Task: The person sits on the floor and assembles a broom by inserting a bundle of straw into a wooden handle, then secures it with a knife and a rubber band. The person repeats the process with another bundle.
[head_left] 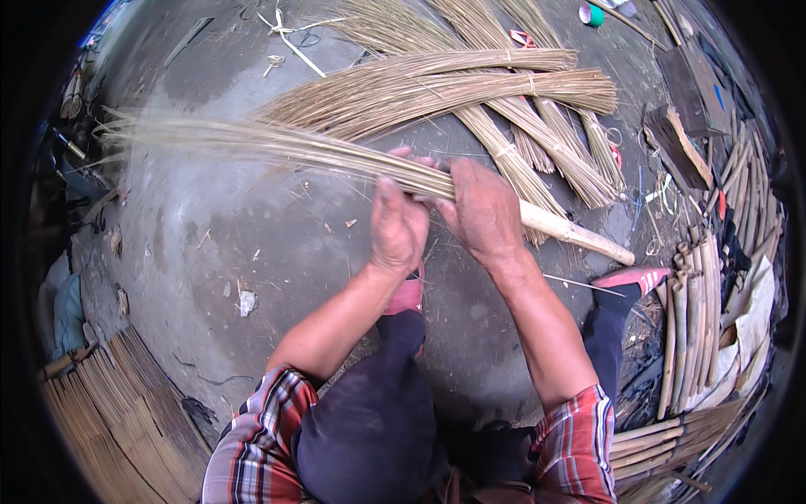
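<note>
A stick broom (336, 154) of thin, pale brown ribs stretches across the middle, its far-left tips smeared by motion. From the other side of my right hand (483, 210) a smooth bamboo handle (579, 235) slants down to the right, in line with the ribs. That hand is closed round the broom where ribs and handle meet. My left hand (400, 220) lies against the ribs just left of it, fingers outstretched beyond them and thumb apart on the near side. Tied rib bundles (529, 82) lie crossed on the floor past my hands.
Bamboo poles (690, 328) stand stacked at the right, beside a pale sack (747, 328). Wooden blocks (678, 147) and a green tape roll (591, 14) lie far right. Flat slats (126, 412) fill the lower left. Pale strips (290, 34) lie on the grey floor (193, 218).
</note>
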A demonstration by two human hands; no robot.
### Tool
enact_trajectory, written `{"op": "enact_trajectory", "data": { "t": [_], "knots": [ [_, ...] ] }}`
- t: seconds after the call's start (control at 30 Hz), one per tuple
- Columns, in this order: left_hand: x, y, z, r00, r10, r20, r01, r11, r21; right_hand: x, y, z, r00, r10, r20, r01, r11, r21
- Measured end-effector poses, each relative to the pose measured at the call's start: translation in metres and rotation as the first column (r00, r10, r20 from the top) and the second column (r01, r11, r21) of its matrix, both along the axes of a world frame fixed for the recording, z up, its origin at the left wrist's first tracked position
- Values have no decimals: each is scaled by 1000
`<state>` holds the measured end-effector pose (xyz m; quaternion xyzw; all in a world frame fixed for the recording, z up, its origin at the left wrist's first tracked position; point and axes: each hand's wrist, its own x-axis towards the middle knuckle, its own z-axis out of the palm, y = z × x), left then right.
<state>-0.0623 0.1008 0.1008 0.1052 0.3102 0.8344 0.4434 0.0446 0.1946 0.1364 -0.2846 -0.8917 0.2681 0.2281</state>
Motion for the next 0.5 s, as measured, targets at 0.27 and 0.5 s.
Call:
{"op": "enact_trajectory", "data": {
  "t": [0.27, 0.5],
  "knots": [
    [3, 8, 1, 966, 15, -259, -86, 961, -261, -2, 8, 19, 967, 127, -220, -112, 991, 80],
    [4, 4, 4, 924, 20, -381, -94, 980, -176, 0, 13, 28, 1000, 19, -4, -19, 924, -383]
  ]
}}
